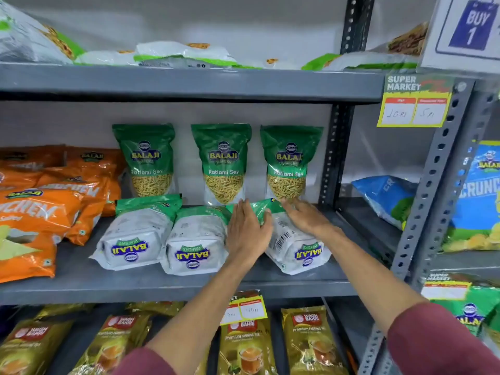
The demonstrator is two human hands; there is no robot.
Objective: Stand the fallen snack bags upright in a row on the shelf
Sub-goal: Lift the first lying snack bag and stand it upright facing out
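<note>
Hands on crinkly fallen bag

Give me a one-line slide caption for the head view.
Both hands, left and right, rest on the rightmost fallen Ratlami Sev bag; two more lie flat, three stand behind.

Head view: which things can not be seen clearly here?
- Rightmost fallen bag: its top is covered by the left hand and right hand, so the grip is unclear.
- Price tag numbers: too blurred to read.
- Orange bags: cut by the left edge.
- Top-shelf bags: hidden behind the shelf lip.
</note>
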